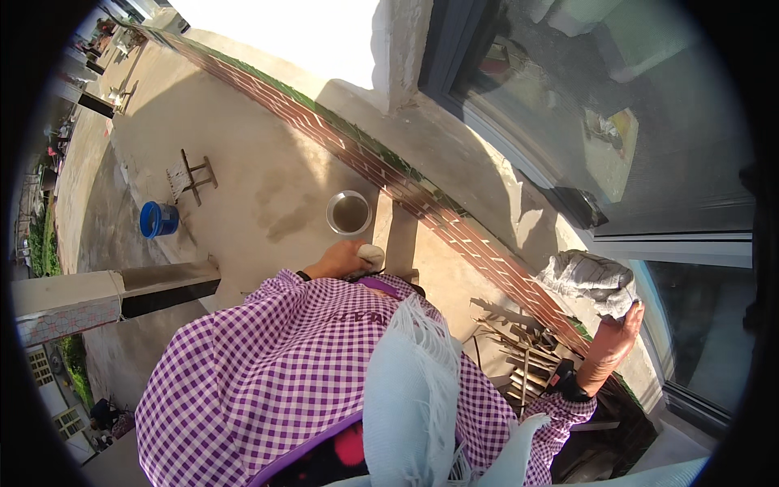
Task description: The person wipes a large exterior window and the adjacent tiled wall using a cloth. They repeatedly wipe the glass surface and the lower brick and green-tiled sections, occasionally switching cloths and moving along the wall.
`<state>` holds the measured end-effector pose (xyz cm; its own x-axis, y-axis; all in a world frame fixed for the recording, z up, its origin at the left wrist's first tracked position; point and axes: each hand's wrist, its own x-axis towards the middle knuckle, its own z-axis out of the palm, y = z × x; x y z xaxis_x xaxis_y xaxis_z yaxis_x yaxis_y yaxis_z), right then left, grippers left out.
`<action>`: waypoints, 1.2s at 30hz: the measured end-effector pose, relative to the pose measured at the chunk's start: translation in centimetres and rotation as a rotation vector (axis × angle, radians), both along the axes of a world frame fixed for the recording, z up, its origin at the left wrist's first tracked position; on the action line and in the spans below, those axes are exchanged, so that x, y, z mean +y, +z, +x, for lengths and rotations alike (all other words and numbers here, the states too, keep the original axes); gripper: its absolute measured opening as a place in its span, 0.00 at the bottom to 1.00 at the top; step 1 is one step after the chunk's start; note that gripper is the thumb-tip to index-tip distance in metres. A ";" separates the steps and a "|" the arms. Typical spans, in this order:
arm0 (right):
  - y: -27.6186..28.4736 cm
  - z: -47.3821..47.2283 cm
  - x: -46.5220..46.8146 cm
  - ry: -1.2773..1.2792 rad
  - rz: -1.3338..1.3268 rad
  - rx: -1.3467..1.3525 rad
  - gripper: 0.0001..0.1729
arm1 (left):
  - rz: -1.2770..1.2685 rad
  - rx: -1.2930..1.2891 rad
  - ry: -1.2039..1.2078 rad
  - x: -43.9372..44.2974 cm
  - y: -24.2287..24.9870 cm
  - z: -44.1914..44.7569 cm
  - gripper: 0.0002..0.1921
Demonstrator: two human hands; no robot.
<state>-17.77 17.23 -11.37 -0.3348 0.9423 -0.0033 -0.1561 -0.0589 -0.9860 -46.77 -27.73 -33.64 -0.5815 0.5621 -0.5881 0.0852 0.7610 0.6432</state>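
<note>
My right hand point(613, 341) reaches out at the right, its fingers on a grey-white cloth point(590, 281) beside the lower frame of a window point(663, 252). Near my chest my left hand point(341, 260) is closed around a pale, rounded bundle point(370, 256), which looks like cloth. Beyond that hand a round basin point(349, 213) of murky water stands on the concrete ground. Part of the left fingers is hidden from view.
A brick-faced ledge point(389, 176) with a green edge runs diagonally below the window. On the ground stand a blue bucket point(159, 220) and a small folding stool point(192, 176). Sticks point(526, 365) lie by the ledge, and a pillar point(164, 289) rises at the left.
</note>
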 end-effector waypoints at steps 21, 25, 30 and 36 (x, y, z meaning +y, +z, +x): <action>-12.2 -30.7 -17.5 1.032 -0.810 0.456 0.27 | 0.480 -0.450 0.839 -7.4 2.2 -1.5 0.18; -13.5 -31.0 -18.4 0.908 -0.726 0.344 0.26 | 0.518 -0.276 0.831 -6.4 3.2 -1.8 0.17; -14.4 -32.3 -18.5 1.060 -1.002 0.569 0.25 | 0.758 -0.160 0.800 -4.5 5.7 -3.6 0.21; -15.7 -34.4 -19.9 1.129 -1.083 0.510 0.28 | 0.792 -0.291 0.639 -4.2 7.6 -5.6 0.10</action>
<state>-52.15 -2.63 -27.06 -0.9817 -0.1312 -0.1384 0.1654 -0.9468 -0.2760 -52.35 -31.95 -26.03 -0.8002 0.4854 -0.3523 -0.4206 -0.0354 0.9065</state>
